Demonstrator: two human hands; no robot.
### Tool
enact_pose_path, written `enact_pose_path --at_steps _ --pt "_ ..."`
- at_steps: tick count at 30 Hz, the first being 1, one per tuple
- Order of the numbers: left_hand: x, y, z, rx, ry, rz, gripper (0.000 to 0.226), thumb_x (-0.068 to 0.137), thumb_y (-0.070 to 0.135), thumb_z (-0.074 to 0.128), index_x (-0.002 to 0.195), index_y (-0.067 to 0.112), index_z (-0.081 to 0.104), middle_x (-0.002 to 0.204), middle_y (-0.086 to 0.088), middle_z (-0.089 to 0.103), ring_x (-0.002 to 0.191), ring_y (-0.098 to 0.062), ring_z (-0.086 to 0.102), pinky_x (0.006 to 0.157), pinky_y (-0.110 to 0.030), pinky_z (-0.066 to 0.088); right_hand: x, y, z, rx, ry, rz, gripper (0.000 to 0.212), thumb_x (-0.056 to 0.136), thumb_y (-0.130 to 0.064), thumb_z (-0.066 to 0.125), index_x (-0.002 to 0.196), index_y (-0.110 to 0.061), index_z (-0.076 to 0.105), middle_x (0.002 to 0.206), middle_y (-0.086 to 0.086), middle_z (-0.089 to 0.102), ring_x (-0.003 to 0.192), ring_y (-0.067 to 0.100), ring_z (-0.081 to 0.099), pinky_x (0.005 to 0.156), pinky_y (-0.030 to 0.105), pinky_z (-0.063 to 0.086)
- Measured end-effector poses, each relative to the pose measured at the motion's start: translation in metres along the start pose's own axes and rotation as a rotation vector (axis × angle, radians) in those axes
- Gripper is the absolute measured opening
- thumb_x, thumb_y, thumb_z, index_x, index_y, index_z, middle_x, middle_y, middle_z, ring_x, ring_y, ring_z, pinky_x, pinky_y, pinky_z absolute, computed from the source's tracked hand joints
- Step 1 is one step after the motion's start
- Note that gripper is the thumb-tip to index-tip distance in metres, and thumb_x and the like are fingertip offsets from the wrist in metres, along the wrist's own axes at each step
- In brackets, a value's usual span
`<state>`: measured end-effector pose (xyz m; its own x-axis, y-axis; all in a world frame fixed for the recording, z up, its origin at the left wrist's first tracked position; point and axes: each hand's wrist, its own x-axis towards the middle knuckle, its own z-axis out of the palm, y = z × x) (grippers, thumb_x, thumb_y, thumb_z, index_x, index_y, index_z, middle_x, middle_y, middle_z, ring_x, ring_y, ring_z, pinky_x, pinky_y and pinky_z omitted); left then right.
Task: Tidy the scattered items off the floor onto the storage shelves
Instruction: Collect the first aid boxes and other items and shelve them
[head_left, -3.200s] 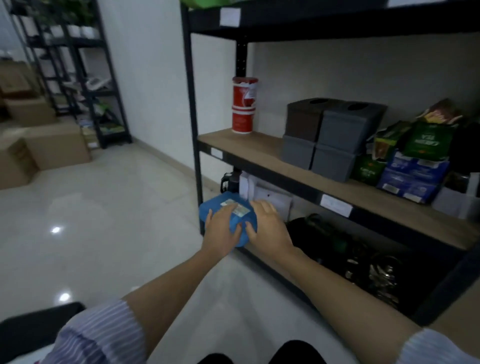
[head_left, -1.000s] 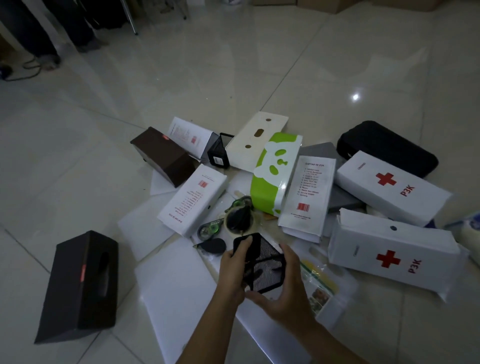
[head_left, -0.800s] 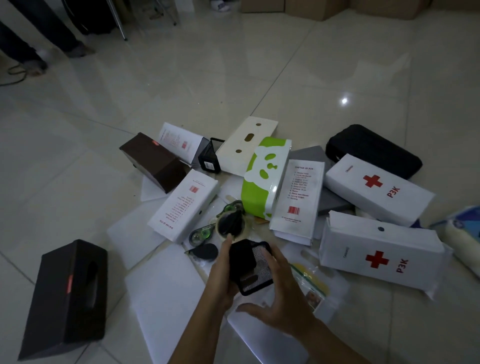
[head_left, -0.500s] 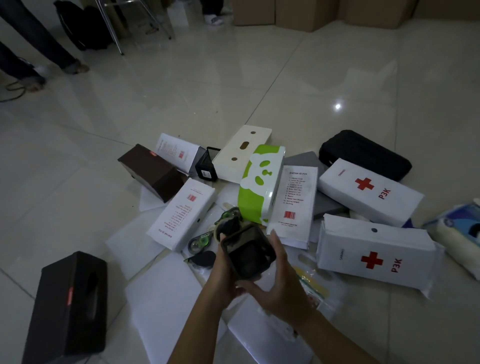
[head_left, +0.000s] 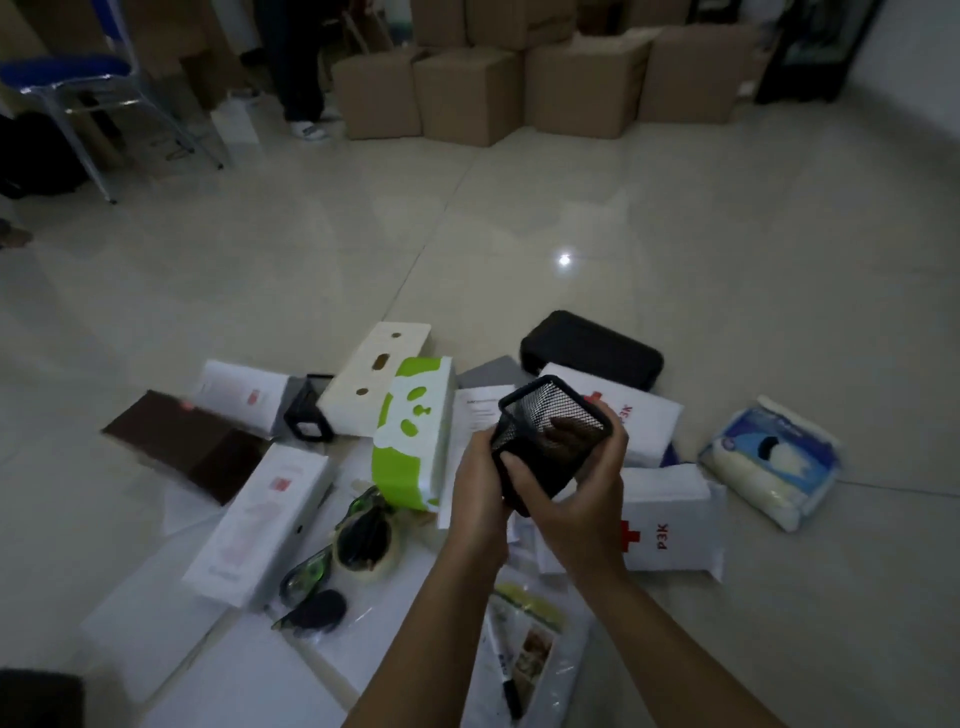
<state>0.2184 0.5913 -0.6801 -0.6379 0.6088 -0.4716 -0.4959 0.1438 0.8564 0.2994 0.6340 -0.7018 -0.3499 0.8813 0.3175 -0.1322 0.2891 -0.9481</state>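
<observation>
— So, what do we hold?
— Our left hand (head_left: 480, 488) and right hand (head_left: 582, 499) both grip the black mesh cup (head_left: 545, 436), up above the boxes on the floor (head_left: 675, 234).

A black mesh pen holder (head_left: 550, 434) sits tilted above the pile, open mouth facing up and away, in the grip of both hands. On the floor (head_left: 675, 270) below lie a green panda tissue box (head_left: 413, 441), white P3K boxes (head_left: 670, 525), a black pouch (head_left: 592, 348), a brown box (head_left: 187, 444) and tape rolls (head_left: 363, 540).
</observation>
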Motion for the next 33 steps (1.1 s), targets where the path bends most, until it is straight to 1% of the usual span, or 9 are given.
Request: enact_pose_path --at_steps 2,7,11,15,20,23,26,30,33 --pt "-0.003 0.01 0.034 0.054 -0.048 0.052 0.034 0.096 0.026 0.041 0.1 0.007 0.07 0.094 -0.017 0.073 0.076 -0.024 0.069 0.061 -0.033 0.052 0.019 -0.013 -0.026 -0.012 0.098 -0.007 0.086 0.068 -0.038 0.083 0.139 -0.019 0.038 0.128 -0.006 0.058 0.117 0.007 0.059 0.091 0.028 0.055" --pt "-0.015 0.03 0.135 0.053 -0.203 0.131 0.027 0.093 0.026 0.046 0.095 0.013 0.07 0.098 -0.012 0.074 0.097 -0.028 0.068 0.091 -0.048 0.054 0.074 -0.04 -0.105 -0.128 0.267 -0.05 0.105 0.065 -0.057 0.077 0.151 -0.023 0.028 0.137 -0.004 0.054 0.124 0.004 0.053 0.1 0.024 0.049" --pt "-0.031 0.05 0.226 0.062 -0.387 0.2 0.024 0.094 0.019 0.048 0.086 0.012 0.07 0.085 -0.007 0.073 0.09 -0.024 0.068 0.083 -0.04 0.053 0.121 -0.073 -0.183 -0.315 0.411 -0.107 0.104 0.067 -0.073 0.062 0.149 -0.015 0.035 0.125 -0.003 0.057 0.115 0.009 0.055 0.089 0.009 0.046" --pt "-0.074 0.075 0.318 0.076 -0.585 0.268 0.024 0.095 0.022 0.049 0.095 0.015 0.072 0.1 -0.009 0.073 0.101 -0.027 0.068 0.097 -0.048 0.051 0.149 -0.129 -0.269 -0.445 0.528 -0.106 0.099 0.072 -0.08 0.055 0.147 -0.019 0.037 0.126 -0.004 0.058 0.117 0.011 0.056 0.098 0.031 0.05" --pt "-0.153 0.101 0.412 0.169 -0.908 0.269 0.027 0.095 0.027 0.049 0.108 0.017 0.071 0.103 -0.003 0.073 0.105 -0.026 0.067 0.094 -0.05 0.053 0.129 -0.246 -0.37 -0.586 0.583 -0.07 0.075 0.068 -0.057 0.079 0.129 -0.025 0.049 0.115 -0.014 0.063 0.106 -0.003 0.059 0.094 0.028 0.052" --pt "-0.211 0.113 0.451 0.24 -1.073 0.279 0.027 0.098 0.025 0.047 0.114 0.016 0.067 0.107 -0.006 0.072 0.102 -0.022 0.068 0.076 -0.028 0.055 0.1 -0.31 -0.42 -0.686 0.586 0.014 0.083 0.062 -0.053 0.083 0.129 -0.022 0.045 0.117 -0.013 0.063 0.109 0.002 0.06 0.097 0.034 0.052" --pt "-0.267 0.122 0.481 0.288 -1.229 0.28 0.028 0.101 0.031 0.046 0.117 0.02 0.067 0.112 -0.003 0.071 0.107 -0.018 0.066 0.089 -0.03 0.053 0.073 -0.36 -0.457 -0.767 0.669 0.04 0.095 0.059 -0.064 0.078 0.135 -0.021 0.041 0.125 -0.013 0.059 0.117 0.006 0.056 0.099 0.031 0.048" --pt "-0.32 0.12 0.512 0.413 -1.431 0.259 0.024 0.1 0.043 0.047 0.105 0.029 0.067 0.106 0.006 0.071 0.099 -0.006 0.065 0.088 -0.028 0.051 0.045 -0.395 -0.5 -0.787 0.86 0.049 0.084 0.076 -0.038 0.08 0.141 -0.015 0.033 0.128 -0.006 0.055 0.12 0.012 0.053 0.089 0.016 0.039" --pt "-0.347 0.1 0.538 0.513 -1.519 0.278 0.04 0.097 0.047 0.052 0.129 0.026 0.06 0.131 0.002 0.061 0.12 -0.012 0.056 0.103 -0.037 0.046 0.029 -0.404 -0.535 -0.834 0.99 0.114 0.092 0.083 -0.04 0.075 0.15 -0.01 0.019 0.139 0.005 0.05 0.126 0.021 0.05 0.088 0.02 0.039"
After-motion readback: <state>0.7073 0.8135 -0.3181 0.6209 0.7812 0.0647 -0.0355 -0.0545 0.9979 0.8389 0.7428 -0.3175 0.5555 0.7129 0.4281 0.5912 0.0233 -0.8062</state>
